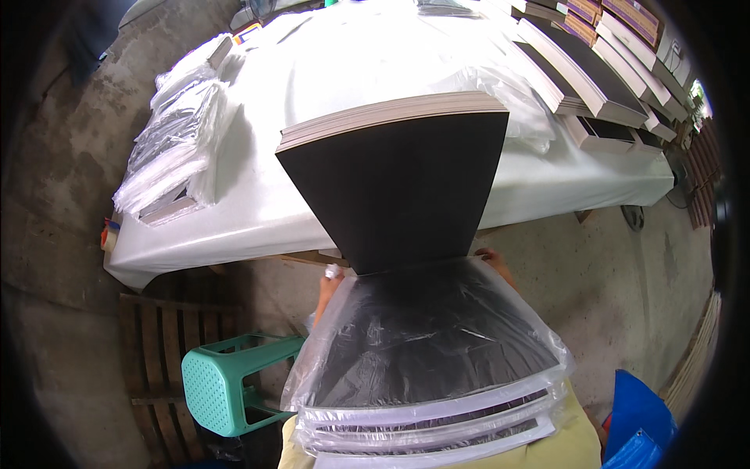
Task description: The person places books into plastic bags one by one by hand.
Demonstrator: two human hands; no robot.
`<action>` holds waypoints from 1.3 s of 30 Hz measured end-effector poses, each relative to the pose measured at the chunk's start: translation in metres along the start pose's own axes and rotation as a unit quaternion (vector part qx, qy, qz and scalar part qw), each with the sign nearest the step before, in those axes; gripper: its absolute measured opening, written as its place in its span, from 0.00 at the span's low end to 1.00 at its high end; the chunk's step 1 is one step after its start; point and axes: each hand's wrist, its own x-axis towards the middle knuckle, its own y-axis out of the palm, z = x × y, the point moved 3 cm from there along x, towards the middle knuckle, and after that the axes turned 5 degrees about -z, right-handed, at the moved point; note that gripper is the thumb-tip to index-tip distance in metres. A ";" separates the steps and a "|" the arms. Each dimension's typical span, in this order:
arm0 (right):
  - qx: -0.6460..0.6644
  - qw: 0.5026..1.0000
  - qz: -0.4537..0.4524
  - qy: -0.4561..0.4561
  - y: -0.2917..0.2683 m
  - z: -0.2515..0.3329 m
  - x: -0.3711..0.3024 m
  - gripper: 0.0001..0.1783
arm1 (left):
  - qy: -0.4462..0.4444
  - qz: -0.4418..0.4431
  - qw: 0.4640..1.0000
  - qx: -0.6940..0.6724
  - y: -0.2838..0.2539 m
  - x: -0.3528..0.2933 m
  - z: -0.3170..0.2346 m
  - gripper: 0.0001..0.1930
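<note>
A thick stack of black boards (398, 184) with pale edges rises in front of me, its far end over the table's near edge. Nearer to me, black boards lie under a clear plastic bag (437, 336), whose mouth meets the bare stack. My left hand (330, 285) is at the left corner of the bag's mouth, its fingers closed on the plastic, with a white bunched bit at the fingertips. At the right corner, my right hand (492, 262) curls its fingers on the bag's edge. Both palms are hidden. Several plastic-covered layers (430, 434) show at the near end.
A white-covered table (258, 234) spans the far side. Bagged packs (176, 144) are piled at its left, and bare black boards (586, 70) at its right. A green stool (215, 391) stands on the left beside wooden slats (168, 336). Blue sheeting (641, 422) lies at lower right.
</note>
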 end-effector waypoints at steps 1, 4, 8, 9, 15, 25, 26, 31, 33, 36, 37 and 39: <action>0.029 1.000 -0.009 -0.002 -0.013 0.003 0.002 0.08 | 0.026 -0.001 0.997 -0.068 -0.018 -0.003 0.003 0.18; 0.110 0.991 0.024 -0.071 -0.057 0.060 -0.019 0.08 | 0.112 0.076 0.954 -0.267 -0.071 -0.086 -0.150 0.27; 0.133 0.932 0.222 -0.254 -0.048 0.201 -0.076 0.16 | 0.244 0.149 0.863 -0.417 -0.097 -0.156 -0.270 0.35; 0.113 0.909 0.261 -0.303 -0.029 0.240 -0.096 0.20 | 0.255 0.136 0.858 -0.424 -0.093 -0.166 -0.288 0.39; 0.068 0.813 0.128 -0.564 0.056 0.341 -0.166 0.25 | 0.242 0.166 0.861 -0.415 -0.053 -0.202 -0.350 0.42; -0.145 0.845 -0.048 -0.512 0.032 0.321 -0.133 0.09 | 0.109 0.170 0.891 -0.406 -0.025 -0.190 -0.324 0.20; -0.120 0.852 -0.040 -0.508 0.031 0.321 -0.133 0.12 | 0.112 0.173 0.892 -0.402 -0.026 -0.189 -0.326 0.19; 0.020 0.848 0.021 -0.529 0.033 0.326 -0.136 0.26 | 0.138 0.176 0.886 -0.407 -0.024 -0.190 -0.334 0.17; 0.018 0.859 0.056 -0.509 0.031 0.326 -0.133 0.23 | 0.135 0.168 0.890 -0.402 -0.023 -0.191 -0.331 0.16; -0.095 0.830 -0.014 -0.550 0.029 0.326 -0.133 0.21 | 0.115 0.177 0.883 -0.419 -0.024 -0.189 -0.327 0.13; -0.052 0.838 -0.004 -0.543 0.028 0.327 -0.132 0.21 | 0.119 0.191 0.864 -0.450 -0.025 -0.189 -0.328 0.13; 0.033 0.850 0.013 -0.526 0.029 0.328 -0.130 0.22 | 0.095 0.164 0.863 -0.467 -0.026 -0.193 -0.333 0.14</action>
